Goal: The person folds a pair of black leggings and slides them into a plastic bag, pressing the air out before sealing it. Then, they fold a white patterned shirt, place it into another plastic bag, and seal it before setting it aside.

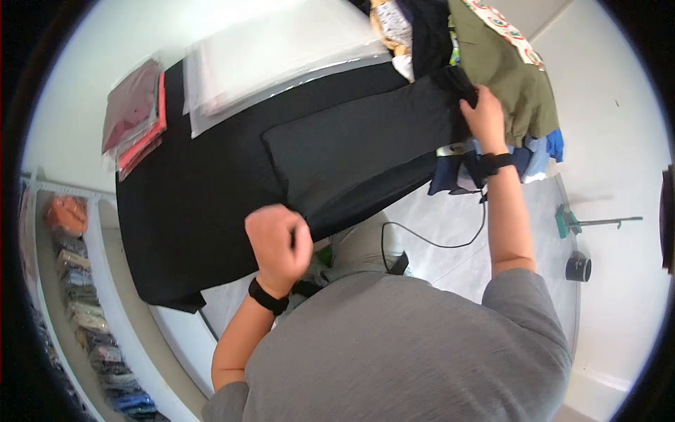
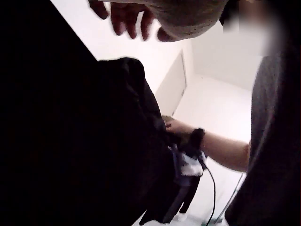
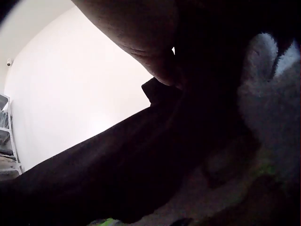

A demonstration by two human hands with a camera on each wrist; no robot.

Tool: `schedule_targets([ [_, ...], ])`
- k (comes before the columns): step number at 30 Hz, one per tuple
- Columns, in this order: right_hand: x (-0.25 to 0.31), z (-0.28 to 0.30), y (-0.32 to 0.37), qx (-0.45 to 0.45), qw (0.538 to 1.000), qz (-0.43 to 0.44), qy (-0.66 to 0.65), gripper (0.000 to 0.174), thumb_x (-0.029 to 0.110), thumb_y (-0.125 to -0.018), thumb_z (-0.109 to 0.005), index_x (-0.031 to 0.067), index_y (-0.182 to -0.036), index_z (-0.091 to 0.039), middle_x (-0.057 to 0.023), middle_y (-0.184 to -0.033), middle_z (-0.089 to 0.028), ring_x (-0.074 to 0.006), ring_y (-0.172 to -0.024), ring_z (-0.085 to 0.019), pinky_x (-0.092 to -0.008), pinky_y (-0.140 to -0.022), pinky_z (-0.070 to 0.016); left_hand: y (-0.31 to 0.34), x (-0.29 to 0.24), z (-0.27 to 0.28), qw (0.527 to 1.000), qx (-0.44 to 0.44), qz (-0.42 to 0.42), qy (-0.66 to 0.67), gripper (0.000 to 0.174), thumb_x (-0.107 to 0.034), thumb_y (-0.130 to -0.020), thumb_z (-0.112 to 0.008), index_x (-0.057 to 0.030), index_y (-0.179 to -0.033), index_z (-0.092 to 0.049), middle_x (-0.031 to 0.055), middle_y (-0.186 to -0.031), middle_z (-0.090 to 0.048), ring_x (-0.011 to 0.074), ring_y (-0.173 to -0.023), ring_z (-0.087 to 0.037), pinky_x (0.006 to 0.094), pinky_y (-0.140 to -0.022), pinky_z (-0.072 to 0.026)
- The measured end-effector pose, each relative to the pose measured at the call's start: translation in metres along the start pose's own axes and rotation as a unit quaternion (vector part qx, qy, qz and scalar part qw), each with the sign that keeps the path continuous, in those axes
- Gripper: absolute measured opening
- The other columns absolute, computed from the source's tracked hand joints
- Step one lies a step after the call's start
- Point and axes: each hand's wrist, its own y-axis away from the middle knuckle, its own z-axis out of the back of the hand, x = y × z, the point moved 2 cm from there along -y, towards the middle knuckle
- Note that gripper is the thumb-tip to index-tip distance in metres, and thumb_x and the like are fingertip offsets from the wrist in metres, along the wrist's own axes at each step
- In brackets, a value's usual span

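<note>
Left hand (image 1: 279, 243) up off the near edge of the black work surface (image 1: 190, 204), nothing in it, fingers loose and bent, a bit blurred. Right hand (image 1: 486, 123) grips the far-right end of the dark garment (image 1: 351, 144), thumb on the cloth. Garment lies mostly flat on the right half of the surface, gripped end beside the olive garment (image 1: 492, 70). Step looks like laying out or straightening; the next move probably calls for keeping that end taut and bringing the left hand onto the cloth. Surface: clear plastic bags (image 1: 281, 53) stacked along the far side, bagged clothes (image 1: 132, 105) in maroon and red at the far-left corner, mixed clothes heaped at the right end. Room: white walls, shelf (image 1: 125, 281) of packed items at left, pale floor (image 1: 446, 225), dark cord (image 1: 439, 246), green-based stand (image 1: 567, 221) and black round container (image 1: 578, 269) at right.
</note>
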Motion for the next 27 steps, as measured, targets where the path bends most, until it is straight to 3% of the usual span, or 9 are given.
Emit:
schedule_targets([
  [4,0.011,0.009,-0.004,-0.005,1.000,-0.017,-0.011,0.044,0.031,-0.075,-0.068,-0.0021,-0.102,-0.059,-0.0223,-0.093,-0.063,-0.0379,-0.090,-0.059,-0.0439,-0.079,-0.0470,-0.022,0.028,0.003,0.921,0.024,0.383,0.062,0.041,-0.026,-0.088,-0.056,0.0042,-0.117,-0.050,0.0146,-0.085,-0.060,0.0252,-0.078,-0.058,0.0325,-0.074,-0.0448],
  [5,0.012,0.011,-0.005,0.033,0.999,-0.034,-0.005,0.044,0.032,-0.076,-0.068,-0.0037,-0.100,-0.059,-0.0233,-0.092,-0.063,-0.0384,-0.090,-0.059,-0.0428,-0.078,-0.0466,-0.032,0.024,0.007,0.913,0.045,0.401,0.052,0.053,-0.032,-0.087,-0.058,0.0066,-0.122,-0.047,0.0160,-0.085,-0.063,0.0254,-0.079,-0.062,0.0328,-0.074,-0.0469],
  [10,0.023,0.024,-0.012,0.053,0.991,-0.058,-0.105,0.042,0.034,-0.077,-0.068,-0.0052,-0.091,-0.062,-0.0249,-0.088,-0.062,-0.0407,-0.084,-0.059,-0.0429,-0.074,-0.0462,-0.049,0.023,-0.016,0.903,0.161,0.398,0.003,0.065,-0.031,-0.078,-0.067,0.0121,-0.120,-0.044,0.0225,-0.092,-0.064,0.0313,-0.090,-0.063,0.0349,-0.081,-0.0470],
  [12,0.032,0.034,-0.015,0.055,0.989,-0.056,-0.127,0.043,0.034,-0.077,-0.068,-0.0055,-0.092,-0.062,-0.0232,-0.087,-0.063,-0.0376,-0.080,-0.061,-0.0408,-0.072,-0.0466,-0.042,0.040,-0.033,0.930,0.043,0.341,0.133,0.060,-0.022,-0.077,-0.068,0.0123,-0.120,-0.044,0.0257,-0.103,-0.061,0.0302,-0.095,-0.061,0.0334,-0.084,-0.0464],
  [14,0.043,0.047,-0.018,0.056,0.986,-0.056,-0.150,0.043,0.034,-0.077,-0.068,-0.0057,-0.093,-0.062,-0.0216,-0.085,-0.064,-0.0345,-0.077,-0.063,-0.0386,-0.070,-0.0470,-0.040,0.046,-0.028,0.810,0.006,0.406,0.423,0.055,-0.009,-0.077,-0.063,0.0122,-0.123,-0.043,0.0185,-0.114,-0.059,0.0242,-0.102,-0.058,0.0289,-0.088,-0.0438],
  [17,0.067,0.065,-0.019,0.143,0.939,-0.107,-0.294,0.038,0.030,-0.080,-0.068,-0.0053,-0.095,-0.062,-0.0127,-0.082,-0.066,-0.0201,-0.071,-0.063,-0.0309,-0.067,-0.0473,-0.047,0.053,0.027,0.846,-0.048,0.380,0.371,0.053,-0.005,-0.077,-0.061,0.0100,-0.125,-0.043,0.0173,-0.119,-0.055,0.0210,-0.105,-0.056,0.0282,-0.091,-0.0422],
  [19,0.093,0.068,-0.016,0.186,0.838,-0.143,-0.493,0.032,0.024,-0.084,-0.066,-0.0044,-0.098,-0.063,-0.0048,-0.083,-0.065,-0.0090,-0.072,-0.059,-0.0240,-0.066,-0.0463,-0.042,0.068,0.066,0.873,-0.095,0.357,0.318,0.052,-0.003,-0.077,-0.059,0.0064,-0.126,-0.045,0.0171,-0.122,-0.052,0.0201,-0.107,-0.054,0.0282,-0.091,-0.0426],
  [23,0.151,0.046,0.003,0.275,0.670,-0.201,-0.660,0.024,0.021,-0.086,-0.064,-0.0014,-0.095,-0.061,-0.0041,-0.084,-0.065,-0.0093,-0.073,-0.060,-0.0216,-0.066,-0.0462,-0.025,0.082,0.146,0.843,-0.119,0.378,0.363,0.055,0.001,-0.077,-0.057,-0.0010,-0.130,-0.044,0.0163,-0.121,-0.053,0.0199,-0.107,-0.055,0.0279,-0.090,-0.0448],
  [27,0.187,-0.021,0.045,0.361,0.745,-0.180,-0.532,0.028,0.025,-0.082,-0.069,-0.0021,-0.085,-0.062,-0.0042,-0.075,-0.061,-0.0100,-0.067,-0.054,-0.0244,-0.060,-0.0429,0.036,0.135,0.180,0.850,-0.122,0.486,0.161,0.054,-0.006,-0.080,-0.063,0.0006,-0.129,-0.043,0.0084,-0.093,-0.060,0.0127,-0.078,-0.058,0.0216,-0.068,-0.0471],
])
